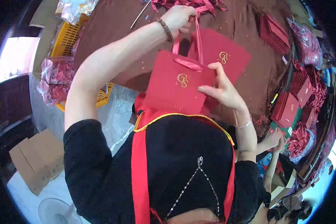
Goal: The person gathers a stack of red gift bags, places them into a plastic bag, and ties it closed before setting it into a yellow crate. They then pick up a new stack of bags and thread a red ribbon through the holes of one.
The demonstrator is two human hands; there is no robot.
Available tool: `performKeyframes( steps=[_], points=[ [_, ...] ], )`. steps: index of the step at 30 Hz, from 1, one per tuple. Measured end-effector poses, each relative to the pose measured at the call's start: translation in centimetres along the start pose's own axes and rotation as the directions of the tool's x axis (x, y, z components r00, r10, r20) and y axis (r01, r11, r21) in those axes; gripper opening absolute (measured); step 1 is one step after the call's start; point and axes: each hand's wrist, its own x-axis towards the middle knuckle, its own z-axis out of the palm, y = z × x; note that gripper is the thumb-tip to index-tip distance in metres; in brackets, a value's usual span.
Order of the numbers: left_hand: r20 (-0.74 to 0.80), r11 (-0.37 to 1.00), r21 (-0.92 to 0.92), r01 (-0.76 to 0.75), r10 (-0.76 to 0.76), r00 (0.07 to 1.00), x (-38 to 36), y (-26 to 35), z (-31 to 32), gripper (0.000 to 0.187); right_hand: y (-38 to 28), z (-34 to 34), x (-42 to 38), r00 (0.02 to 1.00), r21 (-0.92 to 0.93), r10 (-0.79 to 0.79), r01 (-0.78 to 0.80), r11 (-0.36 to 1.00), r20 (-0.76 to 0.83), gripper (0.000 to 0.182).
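Note:
A red paper bag (171,87) with a gold monogram is held up close to my body. My left hand (179,20), with a beaded bracelet at the wrist, is closed on the bag's pink ribbon handle (198,41) and pulls it up taut. My right hand (224,87) pinches the bag's right edge between thumb and fingers. Behind it a second red bag (231,56) with the same monogram lies on the brown cloth-covered table (127,80). Loose red ribbons (209,6) lie at the table's far edge, near my left hand.
Stacked red bags (274,33) lie at the back right, with more bags (287,108) and plastic-wrapped ribbons (300,140) along the right. A co-worker's hands (276,140) are at the lower right. Yellow crates (65,39) and a cardboard box (37,158) stand at the left.

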Motion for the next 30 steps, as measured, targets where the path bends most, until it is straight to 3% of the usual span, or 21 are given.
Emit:
performKeyframes(
  steps=[2,3,4,5,7,8,9,10,12,14,15,16,18,19,22,24,25,26,27,29,30],
  points=[
    [0.048,0.996,-0.091,0.012,-0.008,0.999,0.0,-0.5,-0.1,0.014,-0.7,1.1,0.1,0.996,0.061,-0.090,0.088,0.994,0.026,0.047],
    [0.069,0.997,-0.041,0.061,-0.058,0.996,0.1,-0.5,-0.3,0.014,-0.8,0.6,0.2,0.998,-0.176,-0.053,0.058,0.983,0.033,0.049],
    [0.085,0.995,0.011,0.102,-0.102,0.991,0.1,-0.3,-0.6,0.015,-0.8,0.6,0.2,0.998,-0.178,-0.053,0.058,0.982,0.033,0.049],
    [0.234,0.974,0.203,-0.101,0.052,0.971,0.2,-0.2,-2.1,0.022,-0.9,0.6,0.2,0.998,-0.144,-0.057,0.058,0.988,0.006,0.049],
    [0.268,0.843,0.360,-0.399,0.317,0.910,0.9,0.0,-4.3,0.037,-0.9,0.7,0.5,0.998,-0.106,-0.060,0.058,0.993,-0.015,0.050],
    [0.115,0.871,0.428,-0.241,0.212,0.970,-1.0,1.3,-5.2,0.044,-0.9,0.7,0.7,0.994,-0.057,-0.102,0.099,0.993,-0.044,0.053],
    [0.040,0.838,0.456,-0.301,0.318,0.947,-0.9,1.0,-6.7,0.044,-0.9,0.6,0.8,0.986,-0.011,-0.145,0.145,0.989,-0.078,0.055],
    [-0.013,0.867,0.386,-0.316,0.348,0.937,-3.0,1.6,-6.6,0.042,-0.9,0.4,0.9,0.976,0.032,-0.186,0.190,0.981,-0.116,0.058],
    [0.085,0.949,0.273,-0.157,0.138,0.987,-5.2,1.0,-8.7,0.040,-1.0,0.9,1.6,0.948,0.079,-0.252,0.271,0.959,-0.195,0.061],
    [0.173,0.996,0.063,0.059,-0.069,0.982,-7.7,-0.9,-7.6,0.037,-1.9,0.9,1.5,0.962,0.211,-0.181,0.223,0.952,-0.203,0.066],
    [0.235,0.978,0.185,-0.099,0.054,0.971,-8.9,-1.5,-7.1,0.036,-1.8,0.3,1.3,0.975,0.090,-0.091,0.111,0.990,-0.205,0.061],
    [0.273,0.992,0.108,-0.059,0.028,0.962,-9.5,-1.6,-6.4,0.034,-2.2,0.5,1.3,0.975,0.091,-0.087,0.107,0.990,-0.205,0.061],
    [0.323,0.999,0.032,-0.034,0.022,0.946,-10.4,-0.9,-5.6,0.034,-3.1,1.0,1.5,0.969,0.231,-0.118,0.169,0.958,-0.218,0.050],
    [0.334,0.998,0.017,-0.062,0.053,0.941,-11.0,-0.5,-5.0,0.035,-3.0,1.1,1.7,0.942,0.251,-0.153,0.233,0.940,-0.300,0.039],
    [0.425,0.984,-0.016,-0.176,0.166,0.890,-12.2,0.0,-3.7,0.033,-2.6,0.7,1.9,0.908,0.395,-0.193,0.343,0.852,-0.371,0.030],
    [0.526,0.840,-0.522,0.144,0.184,0.831,-11.6,-0.8,-3.0,0.034,-2.5,0.8,2.0,0.829,0.420,-0.321,0.521,0.743,-0.458,0.031],
    [0.427,0.878,-0.468,0.097,0.128,0.895,-11.4,-1.5,-2.5,0.036,-2.4,0.6,2.0,0.862,0.536,-0.245,0.474,0.699,-0.443,0.033],
    [0.399,0.979,-0.033,-0.203,0.199,0.895,-11.2,-1.7,-1.3,0.040,-2.1,0.7,1.9,0.858,0.546,-0.283,0.496,0.674,-0.429,0.034],
    [0.490,0.994,-0.103,-0.034,0.080,0.868,-12.1,-1.0,-0.2,0.044,-1.8,1.0,1.8,0.850,0.557,-0.322,0.519,0.648,-0.417,0.035],
    [0.471,0.912,-0.369,0.180,0.017,0.882,-12.1,-7.7,0.8,0.047,-1.3,0.9,1.2,0.853,0.576,-0.353,0.521,0.630,-0.385,0.037],
    [0.472,0.910,-0.373,0.181,0.018,0.882,-11.8,-8.3,0.9,0.047,-1.4,0.9,0.6,0.866,0.609,-0.364,0.500,0.616,-0.343,0.037]
  ],
)
